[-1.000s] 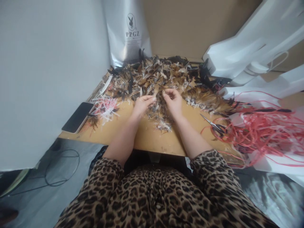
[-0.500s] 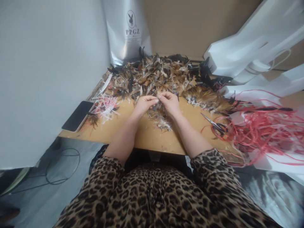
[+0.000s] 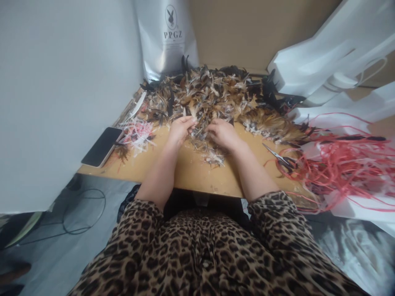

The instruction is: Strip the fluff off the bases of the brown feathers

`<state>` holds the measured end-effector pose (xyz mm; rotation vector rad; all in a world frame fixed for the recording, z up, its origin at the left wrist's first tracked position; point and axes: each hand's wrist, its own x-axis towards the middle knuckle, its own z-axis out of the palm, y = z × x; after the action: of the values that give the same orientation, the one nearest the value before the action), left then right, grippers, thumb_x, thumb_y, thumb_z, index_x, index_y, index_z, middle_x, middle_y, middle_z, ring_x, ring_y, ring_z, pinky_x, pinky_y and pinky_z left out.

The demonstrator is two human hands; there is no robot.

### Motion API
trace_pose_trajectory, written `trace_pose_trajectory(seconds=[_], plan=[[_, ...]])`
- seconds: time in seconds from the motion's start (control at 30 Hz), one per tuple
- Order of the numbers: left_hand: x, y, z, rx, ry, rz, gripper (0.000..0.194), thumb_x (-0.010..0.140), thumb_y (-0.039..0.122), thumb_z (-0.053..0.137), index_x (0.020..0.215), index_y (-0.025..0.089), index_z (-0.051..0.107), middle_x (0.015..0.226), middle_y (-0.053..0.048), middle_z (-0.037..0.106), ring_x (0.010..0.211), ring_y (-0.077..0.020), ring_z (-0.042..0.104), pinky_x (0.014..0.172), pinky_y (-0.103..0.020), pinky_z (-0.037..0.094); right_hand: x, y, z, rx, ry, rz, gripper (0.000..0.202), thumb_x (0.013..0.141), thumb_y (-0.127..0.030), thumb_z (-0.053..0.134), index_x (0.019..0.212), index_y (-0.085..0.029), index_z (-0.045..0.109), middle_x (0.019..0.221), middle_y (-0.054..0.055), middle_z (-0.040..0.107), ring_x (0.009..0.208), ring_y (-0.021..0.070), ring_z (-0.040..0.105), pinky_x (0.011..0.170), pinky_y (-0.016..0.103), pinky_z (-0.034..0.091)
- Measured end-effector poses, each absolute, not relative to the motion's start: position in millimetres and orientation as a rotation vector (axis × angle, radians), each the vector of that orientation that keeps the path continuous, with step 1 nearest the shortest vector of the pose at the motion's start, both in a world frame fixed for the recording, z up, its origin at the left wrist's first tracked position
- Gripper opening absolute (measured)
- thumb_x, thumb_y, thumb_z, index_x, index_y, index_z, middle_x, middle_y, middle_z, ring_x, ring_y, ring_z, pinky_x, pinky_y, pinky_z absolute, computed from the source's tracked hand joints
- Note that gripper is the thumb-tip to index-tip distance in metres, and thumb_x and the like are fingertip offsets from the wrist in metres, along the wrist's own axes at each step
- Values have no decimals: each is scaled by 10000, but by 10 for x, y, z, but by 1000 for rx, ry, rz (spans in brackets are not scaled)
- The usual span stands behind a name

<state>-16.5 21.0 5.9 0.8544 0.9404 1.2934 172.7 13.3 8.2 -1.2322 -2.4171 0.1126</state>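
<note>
A big heap of brown, black and whitish feathers [image 3: 216, 88] spreads over the back of the tan table [image 3: 148, 166]. At its front edge, my left hand [image 3: 181, 128] is closed in a pinch on a small pale-brown feather [image 3: 194, 113] that points upward from the fingertips. My right hand [image 3: 222, 132] is a short way to the right, apart from the left, its fingers bent down into loose feathers; what they touch is hidden. Between and below the hands lies a smaller scatter of feathers [image 3: 212, 157].
To the left lie a phone [image 3: 102, 147] and pink-white strips [image 3: 137, 133]. On the right are scissors [image 3: 280, 157], a row of bundled brown feathers [image 3: 274, 125] and a tangle of red strings [image 3: 345, 168]. A silver bag [image 3: 168, 49] stands behind the heap.
My hands were together at the fingertips and have moved apart. The left now shows a feather standing up in its pinch; the right has lowered into the loose feathers.
</note>
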Motion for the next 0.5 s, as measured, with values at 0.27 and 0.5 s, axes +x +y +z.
trace_pose_trajectory(seconds=[0.27,0.5], plan=[[-164,207,51,846,945,1270,180,646,199,774,751,117,652,637,0,635,496,-27,512,449,-137,348,1585,91,10,-1344,-2584,-98,263,871,-217,454,876,-170,713,898,124,622,861,237,541,734,345,390],[-165,186,87,848,960,1245,168,656,165,757,775,117,649,648,5,646,501,-24,532,451,-129,360,1721,196,13,-1359,-2084,361,111,730,-190,570,759,-163,674,799,59,640,751,178,565,695,298,411]])
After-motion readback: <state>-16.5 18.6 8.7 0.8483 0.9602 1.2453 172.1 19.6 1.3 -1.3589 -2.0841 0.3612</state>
